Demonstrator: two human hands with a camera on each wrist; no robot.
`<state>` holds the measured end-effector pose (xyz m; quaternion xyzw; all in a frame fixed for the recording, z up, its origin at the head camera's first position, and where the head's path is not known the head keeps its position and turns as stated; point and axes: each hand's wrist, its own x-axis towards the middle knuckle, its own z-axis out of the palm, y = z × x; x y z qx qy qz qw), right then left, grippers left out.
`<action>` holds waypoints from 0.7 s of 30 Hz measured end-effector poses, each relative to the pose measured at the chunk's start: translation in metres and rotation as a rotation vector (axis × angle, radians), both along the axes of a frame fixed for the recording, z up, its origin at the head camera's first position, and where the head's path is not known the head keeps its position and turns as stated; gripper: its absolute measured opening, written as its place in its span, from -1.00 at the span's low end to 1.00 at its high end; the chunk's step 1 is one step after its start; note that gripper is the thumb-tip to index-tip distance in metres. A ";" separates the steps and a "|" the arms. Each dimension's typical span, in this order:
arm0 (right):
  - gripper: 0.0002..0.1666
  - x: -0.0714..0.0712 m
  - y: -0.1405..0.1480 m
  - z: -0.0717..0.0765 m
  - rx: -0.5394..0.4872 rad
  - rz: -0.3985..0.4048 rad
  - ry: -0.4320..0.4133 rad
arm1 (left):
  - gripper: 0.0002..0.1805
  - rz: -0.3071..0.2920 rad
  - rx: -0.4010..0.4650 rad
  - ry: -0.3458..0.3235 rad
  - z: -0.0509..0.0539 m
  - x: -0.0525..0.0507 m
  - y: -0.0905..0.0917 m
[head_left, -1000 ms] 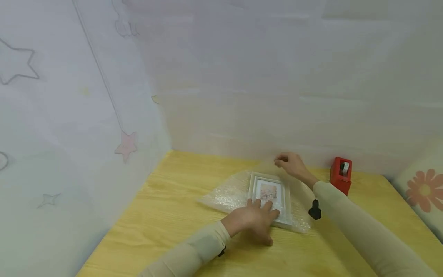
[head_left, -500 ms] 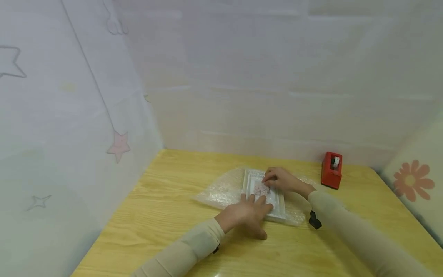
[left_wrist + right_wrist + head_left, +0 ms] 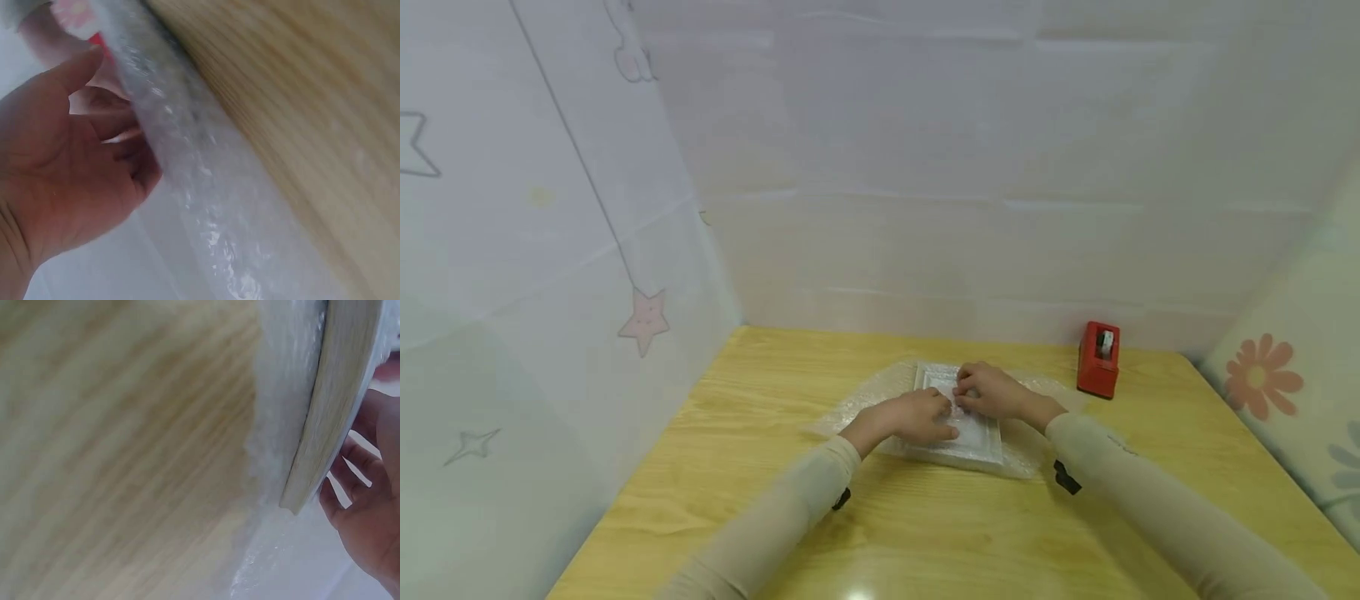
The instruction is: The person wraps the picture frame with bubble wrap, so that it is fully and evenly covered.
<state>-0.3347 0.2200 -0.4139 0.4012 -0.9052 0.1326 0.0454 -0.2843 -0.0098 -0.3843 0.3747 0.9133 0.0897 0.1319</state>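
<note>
Two hands close in over a frame (image 3: 977, 440) lying flat on bubble wrap (image 3: 867, 397) on a wooden table (image 3: 760, 517), its face directly beneath the fingers. The left hand (image 3: 916, 417) reaches across the frame's left edge, fingers bent and thumb apart, tips down on the wrapped surface. The right hand (image 3: 996, 393) comes over the far part of its right edge, fingers bent, tips at the face, just beside the left's; whether either pinches the film, the views do not tell. The frame's near edge shows in front of both hands, wrap spreading out on either side. A red tape dispenser (image 3: 1099, 364) stands beyond, to the right.
</note>
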 end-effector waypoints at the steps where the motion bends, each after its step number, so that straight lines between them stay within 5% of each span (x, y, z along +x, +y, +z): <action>1: -0.85 0.003 0.000 0.000 0.005 -0.009 0.003 | -0.15 0.028 -0.037 0.047 -0.003 -0.003 0.003; 4: -0.80 0.011 0.002 -0.001 -0.017 -0.002 0.009 | 0.07 0.097 -0.144 0.187 -0.015 -0.008 0.011; 7: -0.73 0.014 0.003 -0.007 -0.030 0.022 0.026 | 0.19 0.121 -0.169 0.256 -0.026 -0.013 0.015; 12: -0.70 0.014 0.005 -0.015 -0.052 0.005 0.038 | 0.20 0.115 -0.167 0.267 -0.043 -0.027 0.019; 21: -0.68 0.027 0.025 -0.002 -0.384 -0.172 -0.203 | 0.10 0.085 -0.090 0.271 -0.042 -0.029 0.017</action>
